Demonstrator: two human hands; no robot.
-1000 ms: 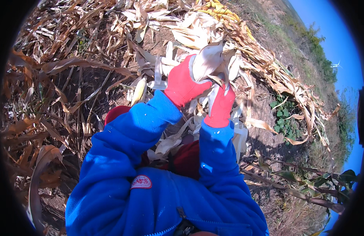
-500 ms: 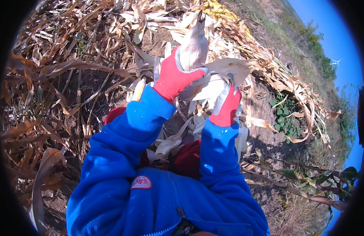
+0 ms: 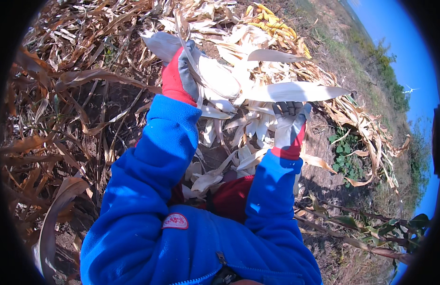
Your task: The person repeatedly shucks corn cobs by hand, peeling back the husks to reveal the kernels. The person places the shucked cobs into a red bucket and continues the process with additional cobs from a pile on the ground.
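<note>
My left hand (image 3: 181, 76), in a red glove with a grey palm, is closed on a pale, husk-covered ear of corn (image 3: 219, 80). Loose husk strips hang around that hand, and its fingertips are partly hidden. To the right, my right hand (image 3: 291, 124), gloved alike, has its palm turned up and its fingers spread. Just beyond those fingers is a long pale husk leaf (image 3: 301, 91), seemingly loose; whether it touches them I cannot tell. Another husk leaf (image 3: 276, 56) appears farther off.
Husked yellow corn cobs (image 3: 273, 21) lie in a pile at the far side. Dry husks and stalks (image 3: 87, 38) cover the ground at left. Green-leaved stalks (image 3: 362, 223) lie at the right, near a low green plant (image 3: 342, 149).
My left hand has moved left and tipped the ear over from upright. My right hand has let go of the husk and opened, moving slightly right. Husk leaves have come away from the ear.
</note>
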